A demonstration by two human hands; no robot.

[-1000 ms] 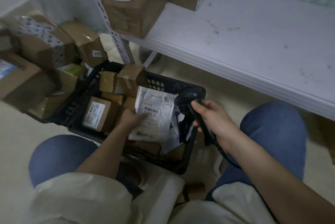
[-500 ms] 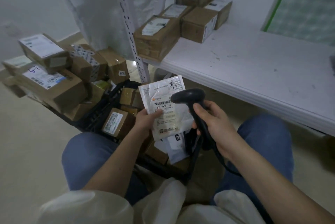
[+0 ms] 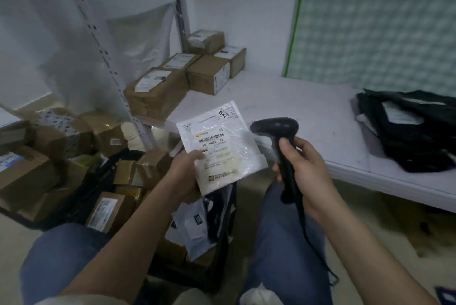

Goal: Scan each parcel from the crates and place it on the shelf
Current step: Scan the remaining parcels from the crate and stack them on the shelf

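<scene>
Left hand (image 3: 183,172) pinching white parcel (image 3: 220,144) at lower left edge, holding it label-up above black crate (image 3: 217,277). Right hand (image 3: 304,171) gripping handle of black scanner (image 3: 278,141), head sitting just beside parcel. Crate sitting between knees, holding boxes. White shelf (image 3: 308,117) lying beyond, carrying cardboard boxes (image 3: 182,77) and black bags (image 3: 409,126).

Bare forearms, blue jeans (image 3: 278,243), pale cream top (image 3: 74,301)

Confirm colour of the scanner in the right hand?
Black, handle and head alike. The scanner shows clearly in the head view, gripped by the right hand.
</scene>
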